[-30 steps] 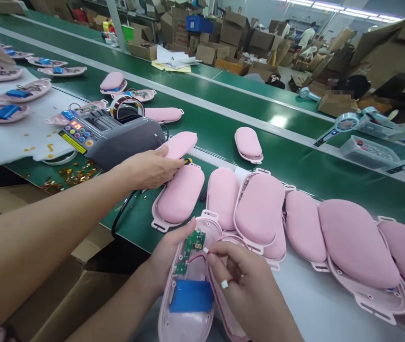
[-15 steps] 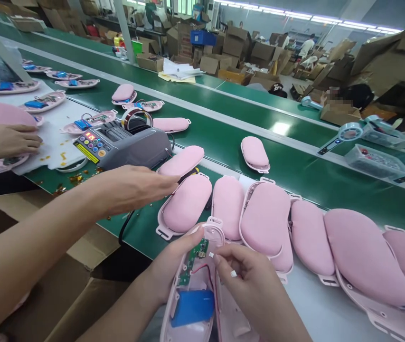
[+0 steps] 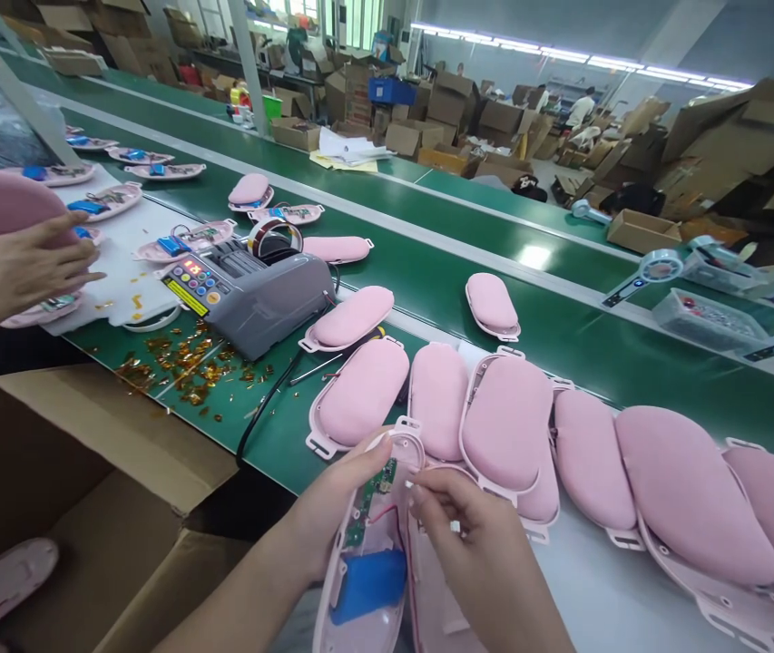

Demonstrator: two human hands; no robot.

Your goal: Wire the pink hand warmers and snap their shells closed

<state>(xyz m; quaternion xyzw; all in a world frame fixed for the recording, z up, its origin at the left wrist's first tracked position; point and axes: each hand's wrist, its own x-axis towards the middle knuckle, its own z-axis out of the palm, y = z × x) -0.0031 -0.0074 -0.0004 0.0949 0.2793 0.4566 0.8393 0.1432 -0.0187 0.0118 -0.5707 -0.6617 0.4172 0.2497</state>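
Note:
My left hand (image 3: 336,499) is wrapped round the side of an open pink shell (image 3: 401,437) and holds it tilted over the table edge. Inside the shell are a green circuit board (image 3: 378,483) and a blue battery (image 3: 367,580), joined by a thin red wire. My right hand (image 3: 478,544) is closed in a pinch on a small white connector (image 3: 415,487) right beside the board. A second shell half lies under my right hand, mostly hidden.
Several pink padded units (image 3: 499,426) lie in a row on the green belt. A grey tape dispenser (image 3: 257,288) stands at the left, with gold tape scraps (image 3: 182,358) and a black cable (image 3: 265,406). An open cardboard box (image 3: 53,472) is lower left. A co-worker's hand (image 3: 15,272) rests far left.
The co-worker's arm that reached across to a pink pad has drawn back to the left. My hands keep the shell and the connector near the board.

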